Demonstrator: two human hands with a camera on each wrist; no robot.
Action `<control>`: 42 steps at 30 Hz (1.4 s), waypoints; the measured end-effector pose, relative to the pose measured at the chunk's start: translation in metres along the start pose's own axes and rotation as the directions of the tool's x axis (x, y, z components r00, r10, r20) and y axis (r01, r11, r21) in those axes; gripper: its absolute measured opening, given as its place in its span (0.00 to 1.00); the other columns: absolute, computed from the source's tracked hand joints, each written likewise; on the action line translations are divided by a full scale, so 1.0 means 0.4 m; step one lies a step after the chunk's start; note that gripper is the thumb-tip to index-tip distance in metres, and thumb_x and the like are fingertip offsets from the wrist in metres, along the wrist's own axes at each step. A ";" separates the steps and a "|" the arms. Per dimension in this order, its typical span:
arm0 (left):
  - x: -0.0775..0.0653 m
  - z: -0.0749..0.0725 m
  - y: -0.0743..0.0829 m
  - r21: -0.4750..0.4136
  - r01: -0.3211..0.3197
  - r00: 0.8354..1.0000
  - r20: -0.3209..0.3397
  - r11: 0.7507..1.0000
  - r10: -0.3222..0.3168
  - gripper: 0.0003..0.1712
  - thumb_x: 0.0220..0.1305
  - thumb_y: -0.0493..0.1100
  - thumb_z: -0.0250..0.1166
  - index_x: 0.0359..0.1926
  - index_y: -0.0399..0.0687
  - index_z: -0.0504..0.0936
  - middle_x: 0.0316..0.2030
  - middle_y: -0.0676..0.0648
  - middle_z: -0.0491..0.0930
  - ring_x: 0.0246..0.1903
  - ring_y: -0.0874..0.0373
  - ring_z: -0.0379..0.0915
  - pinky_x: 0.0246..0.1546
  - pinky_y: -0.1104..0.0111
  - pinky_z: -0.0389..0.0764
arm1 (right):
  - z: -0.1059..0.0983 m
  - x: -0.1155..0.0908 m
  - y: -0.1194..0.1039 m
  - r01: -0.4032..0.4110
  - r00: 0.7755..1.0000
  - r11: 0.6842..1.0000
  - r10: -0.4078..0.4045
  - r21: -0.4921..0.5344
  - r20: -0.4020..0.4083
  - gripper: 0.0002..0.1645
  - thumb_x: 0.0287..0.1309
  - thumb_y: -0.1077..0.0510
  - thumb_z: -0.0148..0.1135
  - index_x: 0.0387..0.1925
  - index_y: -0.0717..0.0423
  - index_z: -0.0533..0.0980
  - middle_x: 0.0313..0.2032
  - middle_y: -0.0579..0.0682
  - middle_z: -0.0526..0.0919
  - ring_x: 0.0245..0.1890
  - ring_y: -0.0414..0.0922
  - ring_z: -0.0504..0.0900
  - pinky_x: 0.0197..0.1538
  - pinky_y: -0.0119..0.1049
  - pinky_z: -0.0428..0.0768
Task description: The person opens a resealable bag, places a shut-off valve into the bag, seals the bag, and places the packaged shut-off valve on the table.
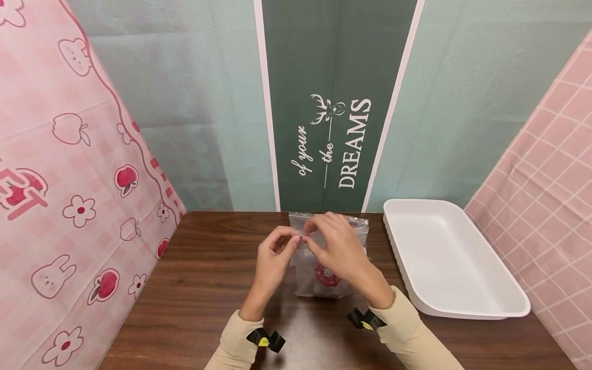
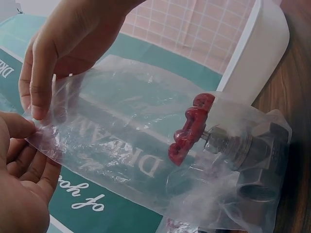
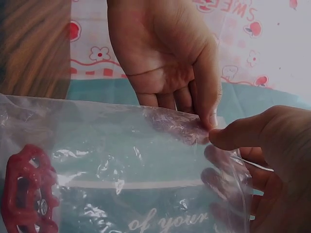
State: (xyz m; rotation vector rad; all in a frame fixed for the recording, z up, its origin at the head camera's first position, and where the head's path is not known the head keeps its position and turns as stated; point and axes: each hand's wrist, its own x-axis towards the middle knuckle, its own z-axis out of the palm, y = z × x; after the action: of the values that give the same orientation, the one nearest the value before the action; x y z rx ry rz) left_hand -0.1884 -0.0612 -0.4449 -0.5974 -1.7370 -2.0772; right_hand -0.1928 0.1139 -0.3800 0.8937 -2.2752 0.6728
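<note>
A clear plastic bag (image 1: 307,280) stands upright above the brown tabletop, held by its upper edge. Inside it sits a metal valve (image 2: 257,158) with a red handwheel (image 2: 192,128), low in the bag. My left hand (image 1: 274,257) pinches the bag's upper left corner between thumb and forefinger. Right beside it, my right hand (image 1: 342,249) pinches the same edge, thumb in front and its other fingers behind the film. The two thumb tips almost meet in the right wrist view. Behind the held bag, another zip bag (image 1: 361,226) shows partly, mostly hidden by my right hand.
A white shallow tray (image 1: 455,257) stands on the table (image 1: 208,288) at the right. A green and teal cloth (image 1: 222,128) with white lettering hangs behind, with a pink printed cloth (image 1: 69,180) on the left and a pink checked one (image 1: 555,180) on the right.
</note>
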 end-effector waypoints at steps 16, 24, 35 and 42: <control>-0.002 0.002 -0.007 0.018 -0.044 0.999 -0.010 0.999 0.044 0.04 0.72 0.28 0.66 0.45 0.28 0.84 0.45 0.31 0.81 0.43 0.63 0.82 0.45 0.76 0.85 | 0.007 0.004 -0.009 0.005 1.000 1.000 -0.005 -0.014 -0.004 0.08 0.56 0.63 0.78 0.36 0.52 0.85 0.36 0.45 0.88 0.42 0.47 0.82 0.52 0.48 0.80; -0.002 0.000 -0.001 0.010 -0.051 0.999 -0.007 0.999 0.051 0.04 0.72 0.30 0.67 0.43 0.30 0.85 0.43 0.32 0.82 0.43 0.63 0.82 0.46 0.75 0.84 | 0.014 0.000 -0.010 0.044 0.996 0.999 -0.044 -0.006 -0.074 0.09 0.54 0.64 0.79 0.32 0.51 0.84 0.33 0.44 0.87 0.40 0.45 0.81 0.48 0.47 0.78; 0.002 -0.006 -0.006 0.033 -0.025 0.999 0.022 0.999 0.024 0.06 0.74 0.31 0.65 0.47 0.31 0.85 0.44 0.33 0.84 0.44 0.64 0.83 0.46 0.76 0.83 | 0.007 -0.005 0.002 -0.019 0.999 1.000 0.019 0.008 -0.028 0.06 0.57 0.62 0.77 0.36 0.52 0.87 0.36 0.45 0.89 0.44 0.49 0.83 0.54 0.49 0.79; 0.004 -0.009 -0.009 0.100 -0.107 0.994 0.008 0.989 0.107 0.04 0.72 0.29 0.67 0.43 0.33 0.87 0.39 0.35 0.83 0.37 0.65 0.79 0.35 0.78 0.78 | 0.015 -0.011 0.005 0.019 0.997 1.000 -0.018 0.014 -0.081 0.06 0.55 0.63 0.77 0.33 0.51 0.86 0.34 0.45 0.89 0.40 0.48 0.83 0.50 0.47 0.78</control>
State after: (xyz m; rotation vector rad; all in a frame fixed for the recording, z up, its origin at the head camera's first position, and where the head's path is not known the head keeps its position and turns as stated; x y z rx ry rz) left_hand -0.1919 -0.0643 -0.4476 -0.6489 -1.7590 -1.9051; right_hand -0.1939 0.1132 -0.3876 0.8784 -2.1906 0.7060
